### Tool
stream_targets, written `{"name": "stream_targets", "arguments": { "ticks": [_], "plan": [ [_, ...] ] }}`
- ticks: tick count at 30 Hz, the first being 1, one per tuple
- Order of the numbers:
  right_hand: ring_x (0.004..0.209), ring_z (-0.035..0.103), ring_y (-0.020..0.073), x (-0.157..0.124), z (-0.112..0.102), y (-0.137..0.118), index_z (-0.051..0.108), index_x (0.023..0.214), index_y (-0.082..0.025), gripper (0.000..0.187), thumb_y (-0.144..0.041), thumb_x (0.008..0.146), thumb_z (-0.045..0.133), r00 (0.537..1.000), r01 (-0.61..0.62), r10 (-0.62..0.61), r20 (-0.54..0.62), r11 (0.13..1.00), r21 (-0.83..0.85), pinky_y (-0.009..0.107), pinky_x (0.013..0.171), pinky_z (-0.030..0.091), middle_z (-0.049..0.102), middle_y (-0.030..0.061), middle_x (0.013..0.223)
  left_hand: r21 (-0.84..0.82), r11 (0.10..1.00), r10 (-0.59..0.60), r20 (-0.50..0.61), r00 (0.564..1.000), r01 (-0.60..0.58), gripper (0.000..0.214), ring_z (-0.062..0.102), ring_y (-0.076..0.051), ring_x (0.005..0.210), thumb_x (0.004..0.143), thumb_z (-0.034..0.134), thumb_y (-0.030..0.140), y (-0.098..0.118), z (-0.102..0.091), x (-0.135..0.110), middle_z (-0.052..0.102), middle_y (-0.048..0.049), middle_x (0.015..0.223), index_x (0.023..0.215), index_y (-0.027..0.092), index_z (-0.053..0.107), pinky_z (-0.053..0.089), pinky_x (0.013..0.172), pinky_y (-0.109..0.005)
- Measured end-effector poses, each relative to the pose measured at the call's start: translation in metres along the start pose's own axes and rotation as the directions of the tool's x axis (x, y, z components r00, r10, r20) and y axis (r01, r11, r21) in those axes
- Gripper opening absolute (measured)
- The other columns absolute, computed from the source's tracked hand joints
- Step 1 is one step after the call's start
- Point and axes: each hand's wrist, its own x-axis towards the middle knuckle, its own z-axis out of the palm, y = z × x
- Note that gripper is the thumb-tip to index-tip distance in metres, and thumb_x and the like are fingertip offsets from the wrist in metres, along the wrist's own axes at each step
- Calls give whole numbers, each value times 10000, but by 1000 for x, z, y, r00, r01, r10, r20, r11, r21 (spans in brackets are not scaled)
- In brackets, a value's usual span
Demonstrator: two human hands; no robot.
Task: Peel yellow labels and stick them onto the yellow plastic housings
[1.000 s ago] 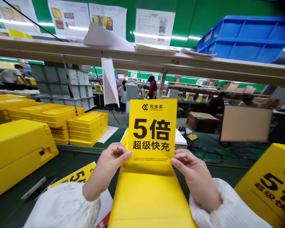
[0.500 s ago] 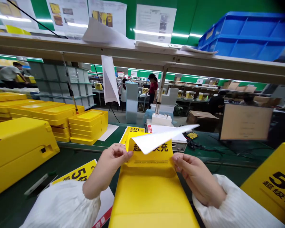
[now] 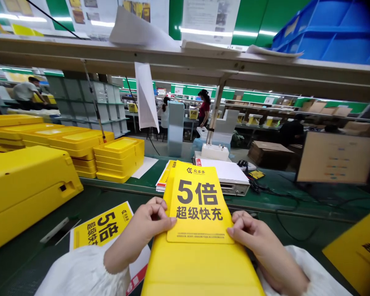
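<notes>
充多多 yellow card [image 3: 199, 201] | 5倍 超级快充 | left fingers [image 3: 158, 216], right fingers [image 3: 241, 225] pinch edges

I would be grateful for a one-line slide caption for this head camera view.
Left hand and right hand hold a yellow printed card on a yellow panel at a green workbench.

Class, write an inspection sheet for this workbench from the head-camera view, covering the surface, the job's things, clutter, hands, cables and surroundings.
surface: green bench top
job's things: yellow printed card lying on a yellow folded panel
clutter: printed sign, paper stack, white electronic unit
hands: left hand and right hand both at the card's side edges
cables: black cables right of the unit
surroundings: stacked yellow trays, blue crate on a shelf, co-worker standing beyond the bench
</notes>
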Motion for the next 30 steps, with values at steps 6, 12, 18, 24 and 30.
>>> {"name": "stream_targets", "arguments": {
  "ticks": [6,12,18,24,30],
  "plan": [
    [808,444,186,-3,4,1,422,547,-161,373,-404,608,698,999,-52,51,5,992,119,308,684,399,377,27,881,-1,1000,3,10,1000,-3,381,414,-144,788,575,741,355,-3,0,4,355,-24,892,478,134,447,374,639,-212],
    [790,444,189,-2,5,-1,417,535,-162,390,-415,582,710,999,-47,49,-8,992,120,312,662,418,378,29,873,-24,1000,-19,-6,1000,19,387,416,-146,795,569,748,362,-4,1,4,369,-27,886,478,133,450,381,623,-203],
    [759,432,172,-1,6,-1,418,519,-157,400,-409,547,728,997,-70,74,-20,988,138,290,631,413,371,23,863,-64,998,-10,-22,1000,9,379,415,-132,762,552,758,334,-4,3,5,366,-23,880,473,127,451,372,601,-198],
    [754,434,157,2,3,1,451,544,-153,344,-376,618,702,999,-35,35,1,992,117,281,622,415,351,28,913,-85,996,-23,-30,999,21,385,412,-117,726,528,765,320,-1,5,4,373,-18,865,470,123,439,356,581,-197],
    [752,429,166,1,3,1,424,533,-156,375,-393,588,709,998,-56,58,-8,992,117,280,614,402,370,24,858,-60,998,-3,-19,1000,2,386,409,-126,739,545,755,327,-3,3,6,374,-15,844,472,128,433,340,593,-210]
  ]
}}
